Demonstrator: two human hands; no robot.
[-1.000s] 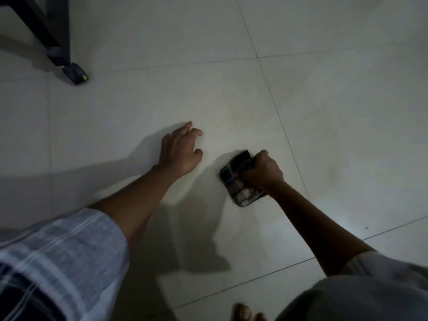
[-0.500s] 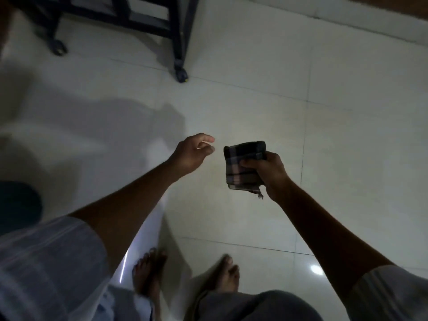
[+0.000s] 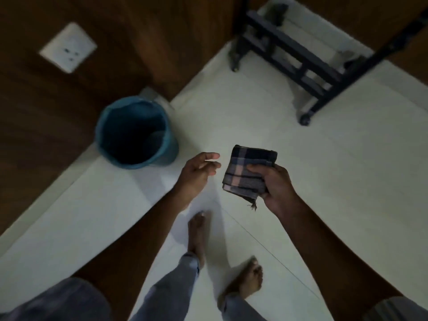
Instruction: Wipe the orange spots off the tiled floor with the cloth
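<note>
The folded cloth (image 3: 249, 173) is pinched in the right hand (image 3: 275, 188), held in the air well above the floor (image 3: 347, 170), its long axis running away from the body. The left hand (image 3: 196, 174) is held just left of it, fingers loosely open and empty. Compared with a second ago, when the cloth was pressed to the tile, both hands are raised; no orange spots can be made out.

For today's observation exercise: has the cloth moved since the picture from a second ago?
Yes. The cloth, gripped by the right hand, was pressed on the tiled floor; now it is lifted well clear above it.
</note>
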